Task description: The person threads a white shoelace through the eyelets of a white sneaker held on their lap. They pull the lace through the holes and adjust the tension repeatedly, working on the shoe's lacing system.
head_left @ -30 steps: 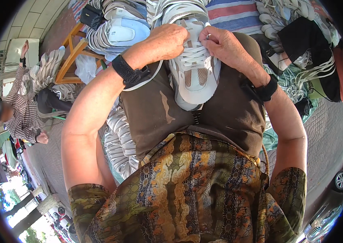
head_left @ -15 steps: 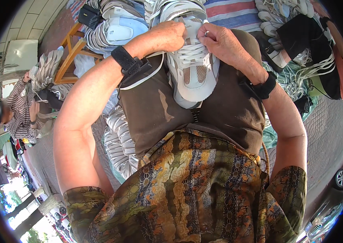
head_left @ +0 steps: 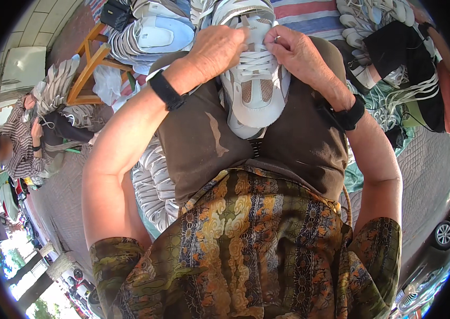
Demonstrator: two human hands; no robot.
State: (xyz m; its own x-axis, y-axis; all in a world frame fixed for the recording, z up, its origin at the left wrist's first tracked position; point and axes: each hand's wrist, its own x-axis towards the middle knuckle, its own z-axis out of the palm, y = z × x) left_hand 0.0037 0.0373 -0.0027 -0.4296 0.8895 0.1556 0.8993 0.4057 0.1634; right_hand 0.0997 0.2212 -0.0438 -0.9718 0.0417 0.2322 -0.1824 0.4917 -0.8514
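Observation:
A white and beige sneaker upper [head_left: 257, 109] lies on my lap, toe toward me, with white laces [head_left: 255, 66] crossing its front. Another pale toe shows beneath it. On the left side of the tongue, my left hand [head_left: 215, 50] is closed in a pinch; its fingertips are partly hidden, and the white lace appears to be in them. Opposite, my right hand [head_left: 298, 56] pinches the upper's eyelet edge between thumb and forefinger. Both hands are near the upper lace holes.
Stacked shoe uppers [head_left: 156, 181] stand left of my legs. More pale shoe pieces [head_left: 153, 37] lie ahead, beside a wooden stool [head_left: 89, 72]. A striped sheet [head_left: 307, 18] spreads beyond my knees. People sit at the left [head_left: 25, 133] and right; laces hang at the right [head_left: 411, 87].
My left hand has moved slightly left and down, its forearm shifting right. The long loose lace by my left wrist is now mostly out of sight. My right hand has barely moved.

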